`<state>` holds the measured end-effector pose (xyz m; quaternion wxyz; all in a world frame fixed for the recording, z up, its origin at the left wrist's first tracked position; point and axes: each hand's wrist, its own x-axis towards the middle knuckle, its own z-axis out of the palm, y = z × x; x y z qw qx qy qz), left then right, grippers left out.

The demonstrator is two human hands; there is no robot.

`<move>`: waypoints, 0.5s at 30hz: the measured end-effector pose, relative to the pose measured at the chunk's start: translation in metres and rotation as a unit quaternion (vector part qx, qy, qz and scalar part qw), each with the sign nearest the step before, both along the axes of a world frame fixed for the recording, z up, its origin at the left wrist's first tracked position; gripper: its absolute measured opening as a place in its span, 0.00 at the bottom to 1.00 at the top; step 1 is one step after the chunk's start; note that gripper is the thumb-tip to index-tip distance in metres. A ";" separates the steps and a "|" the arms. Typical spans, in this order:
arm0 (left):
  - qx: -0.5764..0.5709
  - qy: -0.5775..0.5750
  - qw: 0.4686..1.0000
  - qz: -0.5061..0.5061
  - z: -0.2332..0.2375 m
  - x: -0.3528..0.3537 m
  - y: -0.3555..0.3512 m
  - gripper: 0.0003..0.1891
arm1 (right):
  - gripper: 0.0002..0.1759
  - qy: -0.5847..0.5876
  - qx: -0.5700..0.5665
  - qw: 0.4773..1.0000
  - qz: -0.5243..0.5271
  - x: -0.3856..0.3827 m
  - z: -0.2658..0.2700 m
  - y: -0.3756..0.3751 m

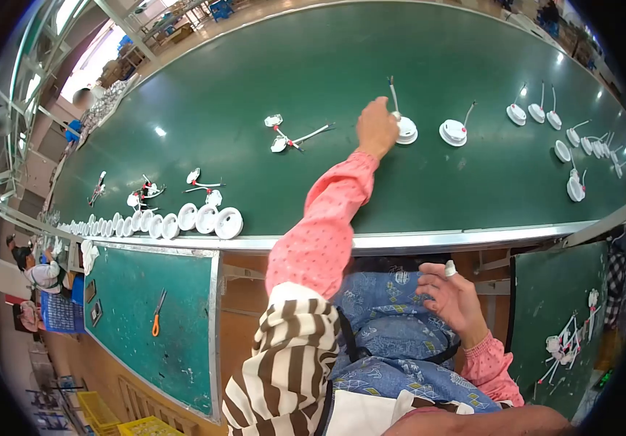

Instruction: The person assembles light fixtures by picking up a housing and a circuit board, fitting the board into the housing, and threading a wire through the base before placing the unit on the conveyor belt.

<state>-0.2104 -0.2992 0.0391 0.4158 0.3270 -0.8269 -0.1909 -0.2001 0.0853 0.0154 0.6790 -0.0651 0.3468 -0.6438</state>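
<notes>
My left hand (377,128) reaches across the green table to a white round fitting (406,131) with a cable standing up from it. Its fingers are closed at the fitting's left edge, partly hidden behind the hand. A white cover sits on one fingertip. To the right lies another white round fitting (454,132) with its own cable. My right hand (452,299) hangs above my lap, fingers apart and holding nothing, with a white cover on one fingertip. Left of my left hand lie two small white wired pieces (279,143) with red connectors.
A row of white round cups (188,216) lines the table's front edge at left, with wired pieces (204,187) behind it. Several white fittings (536,113) stand at right. Orange-handled scissors (157,320) lie on the left side table. Wired parts (561,350) lie on the right one.
</notes>
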 end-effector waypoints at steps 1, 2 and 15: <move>-0.076 0.013 0.997 0.023 -0.002 0.019 -0.008 0.14 | 0.28 -0.002 0.004 1.000 -0.010 0.000 -0.003 0.001; -0.098 -0.031 0.994 0.048 0.002 0.045 -0.018 0.14 | 0.27 -0.009 0.009 1.000 -0.006 0.001 -0.007 0.002; -0.028 -0.199 0.969 0.145 -0.016 0.216 -0.083 0.12 | 0.13 0.064 0.046 0.995 0.060 0.035 -0.004 -0.019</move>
